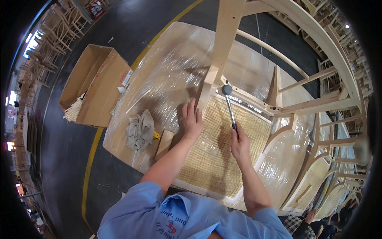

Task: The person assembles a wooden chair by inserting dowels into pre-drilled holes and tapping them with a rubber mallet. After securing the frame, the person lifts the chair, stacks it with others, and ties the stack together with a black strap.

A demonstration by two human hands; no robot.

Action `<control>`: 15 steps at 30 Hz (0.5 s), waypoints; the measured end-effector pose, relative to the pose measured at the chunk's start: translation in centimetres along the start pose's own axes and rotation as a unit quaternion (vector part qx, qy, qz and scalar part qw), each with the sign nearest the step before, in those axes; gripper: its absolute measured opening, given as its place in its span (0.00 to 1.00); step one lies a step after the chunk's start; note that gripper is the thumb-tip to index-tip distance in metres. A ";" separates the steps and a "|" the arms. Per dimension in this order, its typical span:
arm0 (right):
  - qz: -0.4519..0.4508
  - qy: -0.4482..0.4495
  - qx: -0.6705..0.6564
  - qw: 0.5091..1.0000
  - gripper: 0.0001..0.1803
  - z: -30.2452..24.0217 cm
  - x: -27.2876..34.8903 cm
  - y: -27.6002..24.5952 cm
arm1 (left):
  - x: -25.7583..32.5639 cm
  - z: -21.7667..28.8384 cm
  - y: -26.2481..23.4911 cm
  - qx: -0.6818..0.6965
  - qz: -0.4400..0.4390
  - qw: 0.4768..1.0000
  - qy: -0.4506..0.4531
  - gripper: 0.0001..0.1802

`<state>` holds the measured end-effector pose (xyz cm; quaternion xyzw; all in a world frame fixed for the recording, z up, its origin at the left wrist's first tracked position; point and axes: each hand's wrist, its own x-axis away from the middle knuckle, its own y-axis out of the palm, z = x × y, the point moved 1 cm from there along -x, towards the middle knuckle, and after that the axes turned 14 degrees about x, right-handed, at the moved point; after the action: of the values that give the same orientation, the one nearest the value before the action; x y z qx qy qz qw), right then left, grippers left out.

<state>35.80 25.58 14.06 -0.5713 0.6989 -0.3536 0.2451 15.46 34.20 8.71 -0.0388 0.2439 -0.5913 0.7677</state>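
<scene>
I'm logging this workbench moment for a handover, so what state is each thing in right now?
left hand: flat, pressing the chair frame's edge
right hand: closed around the hammer handle
hammer: held, head at the seat's far corner
chair: lying on its side on the table
cane seat: woven panel set in the frame
cardboard box: open, on its side
grey cloth: crumpled
table: wrapped in clear plastic
</scene>
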 end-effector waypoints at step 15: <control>0.228 0.225 -0.119 0.940 0.24 9.7 10.0 -5.1 | -0.3 6.6 13.4 -0.144 -0.416 0.864 0.245 0.34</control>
<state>44.01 13.31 12.52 -0.3269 0.8846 -0.3217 0.0851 30.06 36.96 9.94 -0.1005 0.4676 -0.8045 0.3521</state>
